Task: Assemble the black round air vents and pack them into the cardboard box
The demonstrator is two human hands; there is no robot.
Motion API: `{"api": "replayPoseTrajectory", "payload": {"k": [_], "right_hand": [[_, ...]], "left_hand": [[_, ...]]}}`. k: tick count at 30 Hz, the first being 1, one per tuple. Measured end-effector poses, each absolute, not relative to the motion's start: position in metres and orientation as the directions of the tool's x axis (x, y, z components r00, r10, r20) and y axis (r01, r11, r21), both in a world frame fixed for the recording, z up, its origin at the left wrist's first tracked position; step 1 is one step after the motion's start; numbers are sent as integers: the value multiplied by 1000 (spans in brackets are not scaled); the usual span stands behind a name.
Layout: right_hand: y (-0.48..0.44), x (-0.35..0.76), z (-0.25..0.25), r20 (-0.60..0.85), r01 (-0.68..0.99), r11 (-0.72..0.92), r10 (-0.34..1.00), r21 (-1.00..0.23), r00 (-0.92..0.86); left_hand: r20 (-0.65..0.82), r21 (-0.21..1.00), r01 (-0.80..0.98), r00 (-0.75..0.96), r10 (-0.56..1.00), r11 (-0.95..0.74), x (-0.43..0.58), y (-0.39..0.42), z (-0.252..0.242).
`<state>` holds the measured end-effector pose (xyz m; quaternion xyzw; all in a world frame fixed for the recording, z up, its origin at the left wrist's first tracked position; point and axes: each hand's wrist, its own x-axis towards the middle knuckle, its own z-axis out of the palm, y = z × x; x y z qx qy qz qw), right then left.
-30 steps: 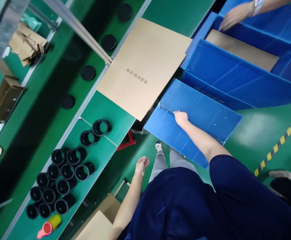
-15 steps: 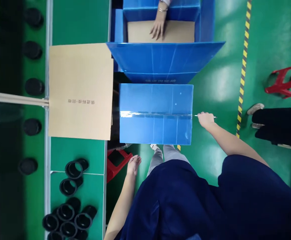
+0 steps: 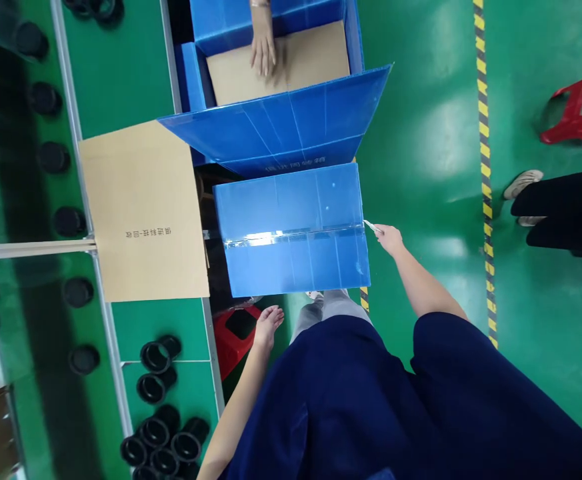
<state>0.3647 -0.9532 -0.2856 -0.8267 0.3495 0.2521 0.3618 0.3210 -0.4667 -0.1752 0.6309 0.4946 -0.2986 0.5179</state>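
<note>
A closed blue corrugated plastic box [image 3: 291,230] stands in front of me, with a strip of clear tape along the seam of its flaps. My right hand [image 3: 388,238] is at the box's right edge, pinched on a small thin tool or tape end that I cannot make out. My left hand [image 3: 268,327] hangs at my side near the box's lower left corner, fingers loosely together, holding nothing.
A cardboard sheet [image 3: 143,210] lies on the green bench [image 3: 121,73] beside black rings [image 3: 163,427]. Behind stands an open blue box [image 3: 281,127], where another person's hand [image 3: 263,50] presses cardboard. A red stool [image 3: 575,110] and someone's legs [image 3: 561,210] are on the right.
My right hand slid along the taped seam from the box's middle to its right edge. The view swung round, and the other person's hand now rests on the cardboard in the far box.
</note>
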Motion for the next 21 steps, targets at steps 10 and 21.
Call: {"api": "replayPoseTrajectory", "payload": {"k": [10,21], "right_hand": [[-939,317,-295,-731,-781,-193,-277,-594,624],[-987,312,-244,-799,-615,-704,-115,-354,591]], "left_hand": [[-876,379,921,387,286,-86,327,-476,-166],[-706,483,851,517,484,-204,353,-453,-190]]}}
